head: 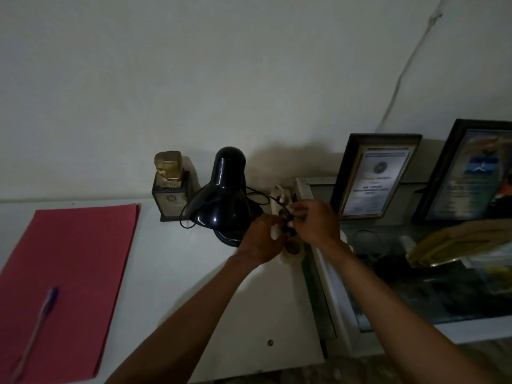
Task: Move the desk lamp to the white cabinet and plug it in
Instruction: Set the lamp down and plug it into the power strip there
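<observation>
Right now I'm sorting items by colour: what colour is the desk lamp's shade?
Glossy black, seen in the head view: desk lamp's shade.

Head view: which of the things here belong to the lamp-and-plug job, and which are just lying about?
Part of the job:
- black desk lamp
- its black cord
- white power strip
- white cabinet
- left hand and right hand, both working at the strip

Just lying about:
- red folder
- pen
- gold trophy
- framed certificate

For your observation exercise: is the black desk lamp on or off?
Off: the desk lamp casts no glow from its shade, and the white cabinet beneath stays dim.
</observation>
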`<move>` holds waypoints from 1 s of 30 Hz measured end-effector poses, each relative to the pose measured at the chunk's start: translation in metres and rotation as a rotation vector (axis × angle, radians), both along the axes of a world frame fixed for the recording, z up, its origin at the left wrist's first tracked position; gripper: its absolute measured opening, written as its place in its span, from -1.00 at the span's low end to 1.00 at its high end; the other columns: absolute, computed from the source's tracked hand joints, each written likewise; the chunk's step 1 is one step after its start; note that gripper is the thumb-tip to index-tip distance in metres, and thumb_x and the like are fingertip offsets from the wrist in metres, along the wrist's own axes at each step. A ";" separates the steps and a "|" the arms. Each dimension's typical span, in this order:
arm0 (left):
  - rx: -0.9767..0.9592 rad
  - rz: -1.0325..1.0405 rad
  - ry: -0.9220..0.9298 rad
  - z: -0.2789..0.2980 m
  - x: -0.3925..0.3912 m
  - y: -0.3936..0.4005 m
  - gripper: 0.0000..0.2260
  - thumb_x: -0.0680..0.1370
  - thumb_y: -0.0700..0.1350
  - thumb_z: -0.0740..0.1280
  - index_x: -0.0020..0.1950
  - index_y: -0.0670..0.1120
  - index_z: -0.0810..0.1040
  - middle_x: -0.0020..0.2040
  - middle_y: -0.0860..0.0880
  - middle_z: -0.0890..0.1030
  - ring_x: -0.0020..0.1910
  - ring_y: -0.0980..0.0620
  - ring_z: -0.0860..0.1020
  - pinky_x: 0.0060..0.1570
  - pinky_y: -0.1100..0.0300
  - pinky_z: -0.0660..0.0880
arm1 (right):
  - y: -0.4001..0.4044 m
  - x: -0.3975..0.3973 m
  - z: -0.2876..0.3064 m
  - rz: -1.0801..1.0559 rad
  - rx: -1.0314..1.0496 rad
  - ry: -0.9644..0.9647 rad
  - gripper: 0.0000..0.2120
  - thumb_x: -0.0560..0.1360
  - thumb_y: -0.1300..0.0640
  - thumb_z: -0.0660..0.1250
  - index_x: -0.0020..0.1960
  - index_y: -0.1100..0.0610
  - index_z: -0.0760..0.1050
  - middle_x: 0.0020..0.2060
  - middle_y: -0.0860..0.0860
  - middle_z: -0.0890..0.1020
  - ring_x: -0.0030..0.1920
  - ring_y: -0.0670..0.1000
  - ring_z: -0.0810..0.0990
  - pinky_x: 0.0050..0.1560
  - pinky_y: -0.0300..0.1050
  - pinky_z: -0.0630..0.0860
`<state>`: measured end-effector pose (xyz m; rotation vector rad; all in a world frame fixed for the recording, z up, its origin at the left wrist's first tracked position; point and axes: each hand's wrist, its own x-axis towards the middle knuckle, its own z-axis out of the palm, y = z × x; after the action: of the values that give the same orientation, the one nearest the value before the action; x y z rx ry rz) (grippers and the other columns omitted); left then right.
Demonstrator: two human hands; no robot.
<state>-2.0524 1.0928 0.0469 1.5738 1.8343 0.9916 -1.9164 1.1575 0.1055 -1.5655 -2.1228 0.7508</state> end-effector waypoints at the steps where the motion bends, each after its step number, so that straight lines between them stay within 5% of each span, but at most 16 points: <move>1: 0.028 0.022 -0.024 0.000 0.002 0.000 -0.66 0.51 -0.01 0.44 0.25 -0.09 0.60 0.19 -0.13 0.60 0.16 -0.05 0.56 0.13 0.16 0.48 | 0.000 0.001 0.001 0.006 -0.009 -0.007 -0.58 0.33 0.19 0.60 0.17 0.03 0.63 0.00 -0.06 0.72 0.04 -0.04 0.67 0.07 -0.13 0.57; 5: 0.148 0.065 -0.042 0.003 0.007 0.005 -0.70 0.44 -0.08 0.51 0.16 -0.06 0.67 0.06 -0.07 0.70 -0.01 0.10 0.60 -0.11 0.55 0.36 | -0.002 0.002 0.005 0.005 -0.021 -0.028 -0.55 0.31 0.10 0.61 0.18 0.02 0.63 0.01 -0.06 0.72 0.04 -0.06 0.67 0.03 -0.14 0.57; 9: 0.161 0.087 -0.011 0.006 0.012 0.009 -0.72 0.41 -0.11 0.52 0.11 -0.05 0.69 -0.05 -0.07 0.72 -0.11 -0.01 0.65 -0.11 0.21 0.51 | -0.002 0.004 0.004 -0.008 -0.021 -0.029 -0.59 0.34 0.08 0.59 0.16 0.04 0.64 0.05 -0.03 0.71 0.07 -0.03 0.66 0.03 -0.18 0.54; 14: 0.177 0.077 0.055 0.004 0.010 0.008 -0.72 0.43 -0.06 0.51 0.13 -0.03 0.69 -0.07 -0.08 0.70 -0.13 -0.02 0.60 -0.13 0.09 0.54 | -0.002 0.005 0.002 0.007 -0.033 -0.026 -0.59 0.36 0.14 0.57 0.19 0.08 0.62 0.08 0.02 0.70 0.09 0.01 0.65 0.10 -0.08 0.58; 21: 0.124 0.099 0.051 0.010 0.000 0.018 -0.83 0.44 -0.14 0.51 0.02 -0.13 0.73 -0.06 -0.09 0.75 -0.10 0.04 0.67 -0.04 0.19 0.58 | -0.010 0.021 0.002 0.102 0.004 0.104 -0.69 0.49 0.22 0.42 0.22 0.11 0.61 0.07 0.07 0.70 0.08 0.04 0.66 0.13 0.00 0.60; 25: 0.067 0.080 0.130 0.015 -0.003 0.022 -0.91 0.45 -0.09 0.49 -0.20 -0.09 0.73 -0.23 -0.03 0.73 -0.32 0.36 0.51 -0.29 0.51 0.33 | -0.036 0.038 -0.001 0.068 0.138 0.215 -0.76 0.55 0.18 0.35 0.21 0.04 0.59 0.04 -0.02 0.70 0.01 -0.03 0.66 0.02 -0.08 0.62; 27: 0.050 0.100 0.080 0.015 -0.003 0.022 -0.85 0.46 -0.07 0.47 -0.27 -0.11 0.69 -0.34 -0.01 0.69 -0.42 0.38 0.50 -0.37 0.45 0.33 | -0.054 0.042 -0.003 0.162 0.222 0.101 -0.76 0.51 0.18 0.36 0.16 0.03 0.59 0.02 -0.01 0.68 0.02 0.01 0.62 0.02 -0.05 0.56; 30: 0.058 0.126 0.053 0.018 0.000 0.019 -0.85 0.46 -0.07 0.50 -0.22 -0.15 0.70 -0.28 -0.06 0.70 -0.45 0.40 0.47 -0.36 0.55 0.33 | -0.079 0.037 -0.009 0.358 0.372 -0.366 -0.77 0.42 0.09 0.40 0.08 0.04 0.60 0.00 -0.03 0.64 0.10 0.05 0.50 0.13 0.04 0.26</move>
<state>-2.0529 1.1117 0.0652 1.5476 1.9785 1.0768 -1.8797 1.0789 0.0963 -1.2080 -2.6619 0.1478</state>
